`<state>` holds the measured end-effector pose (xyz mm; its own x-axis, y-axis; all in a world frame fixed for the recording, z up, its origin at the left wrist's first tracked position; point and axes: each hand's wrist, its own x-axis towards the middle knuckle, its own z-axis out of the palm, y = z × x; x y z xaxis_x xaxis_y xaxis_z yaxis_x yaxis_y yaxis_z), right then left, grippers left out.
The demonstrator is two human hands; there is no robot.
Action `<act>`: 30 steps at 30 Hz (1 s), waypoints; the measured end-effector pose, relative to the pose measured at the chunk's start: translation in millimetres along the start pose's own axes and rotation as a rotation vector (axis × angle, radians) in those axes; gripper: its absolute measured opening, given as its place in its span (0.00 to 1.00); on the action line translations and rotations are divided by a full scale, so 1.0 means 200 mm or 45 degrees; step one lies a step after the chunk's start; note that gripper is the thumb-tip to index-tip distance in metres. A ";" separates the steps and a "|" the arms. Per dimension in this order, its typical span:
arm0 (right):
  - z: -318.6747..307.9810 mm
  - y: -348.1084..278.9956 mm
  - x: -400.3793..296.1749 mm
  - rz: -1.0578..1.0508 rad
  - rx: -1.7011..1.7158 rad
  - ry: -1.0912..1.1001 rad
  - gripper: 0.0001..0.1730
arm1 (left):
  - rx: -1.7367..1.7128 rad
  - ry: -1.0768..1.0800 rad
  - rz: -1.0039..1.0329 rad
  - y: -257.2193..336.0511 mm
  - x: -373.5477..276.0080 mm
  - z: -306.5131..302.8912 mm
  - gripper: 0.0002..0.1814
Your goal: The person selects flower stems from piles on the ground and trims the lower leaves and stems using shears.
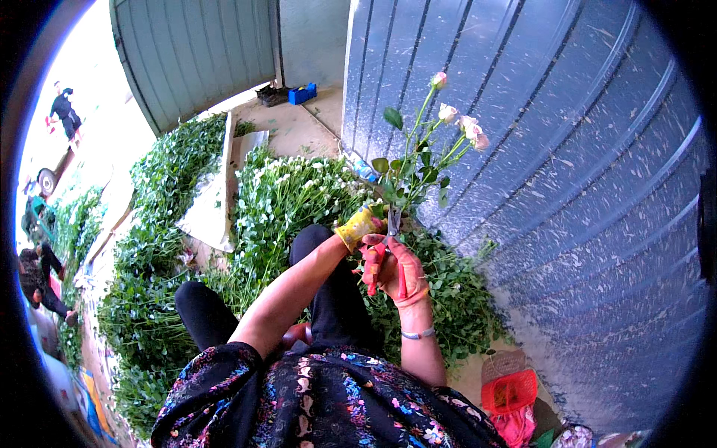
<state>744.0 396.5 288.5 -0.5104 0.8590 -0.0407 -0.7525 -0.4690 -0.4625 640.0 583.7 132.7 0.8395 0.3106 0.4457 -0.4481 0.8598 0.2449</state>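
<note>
My left hand (pixel 363 226), in a yellow patterned glove, is closed around the lower stems of a spray of pale pink roses (pixel 469 130) that points up and to the right. My right hand (pixel 399 271), in an orange-red glove, holds red-handled scissors (pixel 394 223), their blades pointing up at the stems just beside my left hand. Whether the blades touch a stem cannot be told. Leafy cut stems with small white flowers (pixel 297 182) lie heaped in front of my knees, and more green foliage (pixel 448 291) lies to the right, beneath and beyond my right hand.
A blue corrugated metal wall (pixel 560 168) rises close on the right. A red plastic basket (pixel 508 392) sits at the lower right. Further heaps of stems (pixel 145 302) spread to the left, with a white sheet (pixel 210 218) between. A blue box (pixel 302 94) lies ahead. People are at the far left.
</note>
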 end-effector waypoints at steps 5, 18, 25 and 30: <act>0.03 0.02 0.01 0.035 -0.009 0.011 0.26 | 0.131 0.095 -0.017 0.05 -0.09 -0.09 0.33; -0.02 0.05 -0.05 -0.236 -0.558 0.395 0.17 | 2.217 0.585 -0.007 -0.10 0.04 0.07 0.12; -0.19 0.13 -0.18 -0.855 -1.412 0.591 0.16 | 1.501 0.396 0.170 -0.23 0.26 0.30 0.22; 0.05 0.07 -0.26 -0.996 -1.160 0.593 0.19 | 1.233 0.615 -0.101 -0.33 0.34 0.78 0.16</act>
<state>755.2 343.8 293.4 0.2664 0.9174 0.2957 -0.1357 0.3394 -0.9308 678.3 485.0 280.4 0.8140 0.5773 0.0644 -0.2616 0.2654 0.9280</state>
